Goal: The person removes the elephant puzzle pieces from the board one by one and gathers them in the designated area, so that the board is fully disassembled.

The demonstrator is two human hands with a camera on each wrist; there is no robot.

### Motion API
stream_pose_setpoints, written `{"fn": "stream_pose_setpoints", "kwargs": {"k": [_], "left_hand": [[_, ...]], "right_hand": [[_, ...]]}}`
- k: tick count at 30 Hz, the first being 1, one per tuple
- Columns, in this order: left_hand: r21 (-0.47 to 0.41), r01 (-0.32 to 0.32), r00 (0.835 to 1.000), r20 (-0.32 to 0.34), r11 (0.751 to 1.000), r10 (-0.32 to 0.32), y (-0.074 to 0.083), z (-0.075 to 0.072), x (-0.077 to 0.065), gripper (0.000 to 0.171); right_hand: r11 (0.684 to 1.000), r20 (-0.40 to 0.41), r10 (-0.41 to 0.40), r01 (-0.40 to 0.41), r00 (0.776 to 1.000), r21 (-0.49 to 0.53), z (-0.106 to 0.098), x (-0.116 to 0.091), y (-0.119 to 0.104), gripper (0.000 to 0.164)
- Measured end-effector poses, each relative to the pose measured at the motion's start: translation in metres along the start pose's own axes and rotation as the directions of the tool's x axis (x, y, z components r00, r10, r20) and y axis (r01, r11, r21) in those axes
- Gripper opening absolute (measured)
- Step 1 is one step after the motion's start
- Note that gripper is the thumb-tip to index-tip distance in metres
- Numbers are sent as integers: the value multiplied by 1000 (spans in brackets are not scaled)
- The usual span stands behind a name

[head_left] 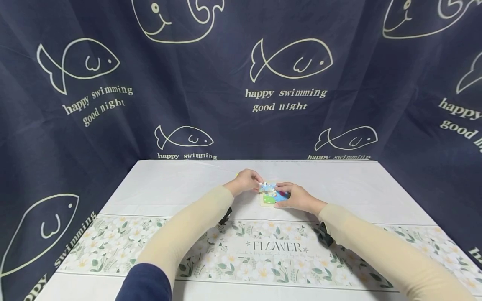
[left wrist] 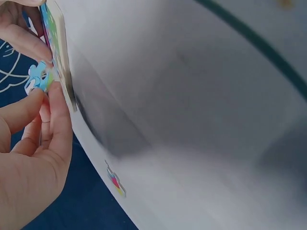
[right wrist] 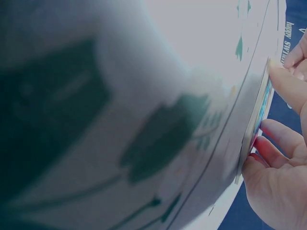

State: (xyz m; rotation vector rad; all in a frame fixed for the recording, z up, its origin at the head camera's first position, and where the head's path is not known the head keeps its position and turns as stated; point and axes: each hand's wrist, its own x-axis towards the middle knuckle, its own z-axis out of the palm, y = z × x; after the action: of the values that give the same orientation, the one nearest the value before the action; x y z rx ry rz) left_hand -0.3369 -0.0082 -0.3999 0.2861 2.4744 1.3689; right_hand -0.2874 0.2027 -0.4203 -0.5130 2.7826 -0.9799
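Note:
My left hand (head_left: 246, 181) pinches a small blue jigsaw piece (left wrist: 39, 76) between thumb and fingertips, right at the left side of a puzzle board (head_left: 268, 205). The board has a pale wooden rim and a bright picture in blue, green and red. From the right, my right hand (head_left: 297, 197) holds the board, thumb at its near edge and fingers over the picture. The right wrist view shows the board (right wrist: 252, 120) edge-on, with the bent fingers (right wrist: 280, 134) against it. Part of the picture is hidden under this hand.
Another colourful puzzle piece (left wrist: 115, 181) lies on the white tabletop (head_left: 180, 179), off to the left. A floral band (head_left: 271, 271) with lettering crosses the table in front of the board. Dark blue curtains (head_left: 233, 104) printed with fish stand behind and at both sides.

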Motion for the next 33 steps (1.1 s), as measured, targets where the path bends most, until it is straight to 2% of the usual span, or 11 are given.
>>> {"fn": "stream_pose_setpoints", "kwargs": {"k": [6, 12, 26, 33], "left_hand": [[13, -17, 999, -38, 1000, 18, -6, -7, -2, 12], [-27, -33, 996, -79, 999, 31, -11, -14, -7, 11], [-79, -26, 995, -100, 997, 18, -19, -33, -15, 11], [-85, -29, 991, -130, 996, 18, -27, -48, -18, 12]], "right_hand": [[1000, 2, 10, -10, 1000, 4, -1, 0, -1, 74], [1000, 2, 18, -18, 1000, 13, -1, -1, -3, 73], [999, 29, 48, -48, 998, 9, -3, 3, -1, 73], [998, 12, 60, -60, 998, -2, -2, 1, 1, 77]]}}
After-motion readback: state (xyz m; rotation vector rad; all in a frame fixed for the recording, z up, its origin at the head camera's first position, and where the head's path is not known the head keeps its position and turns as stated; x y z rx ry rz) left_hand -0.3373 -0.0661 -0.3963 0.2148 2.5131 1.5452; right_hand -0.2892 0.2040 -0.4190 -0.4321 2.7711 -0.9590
